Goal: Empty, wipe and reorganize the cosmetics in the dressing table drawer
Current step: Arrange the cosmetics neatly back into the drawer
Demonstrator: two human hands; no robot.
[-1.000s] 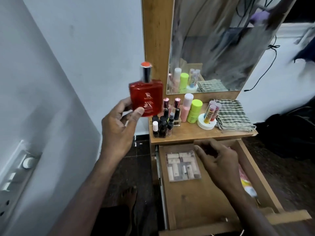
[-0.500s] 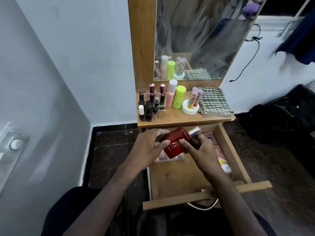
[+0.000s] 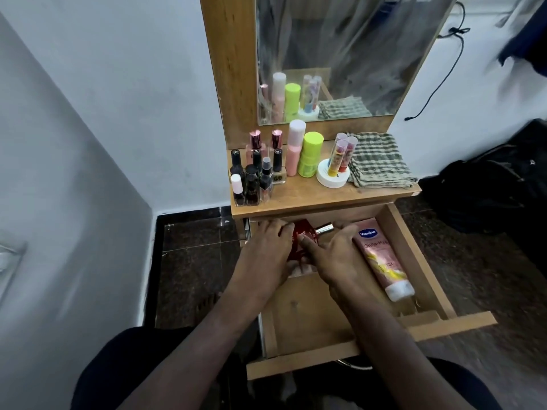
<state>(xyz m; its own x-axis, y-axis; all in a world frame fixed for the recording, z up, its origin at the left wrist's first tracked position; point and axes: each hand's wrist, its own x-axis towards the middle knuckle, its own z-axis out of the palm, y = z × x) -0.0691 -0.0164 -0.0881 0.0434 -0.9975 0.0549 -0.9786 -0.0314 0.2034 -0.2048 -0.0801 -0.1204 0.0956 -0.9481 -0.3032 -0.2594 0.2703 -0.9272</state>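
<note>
Both hands, left hand (image 3: 268, 251) and right hand (image 3: 333, 257), hold the red glass perfume bottle (image 3: 302, 236) inside the open wooden drawer (image 3: 414, 255). Right of that grip lies a pink tube (image 3: 381, 258) reading "Vaseline". Above stands the wooden counter (image 3: 310, 196).

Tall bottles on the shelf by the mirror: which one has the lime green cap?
The lime bottle, lime from cap to base, standing between the pink bottle with its white cap and the white stand of clear tubes.

one red perfume bottle (image 3: 302, 241), one lotion tube (image 3: 381, 258)
</note>
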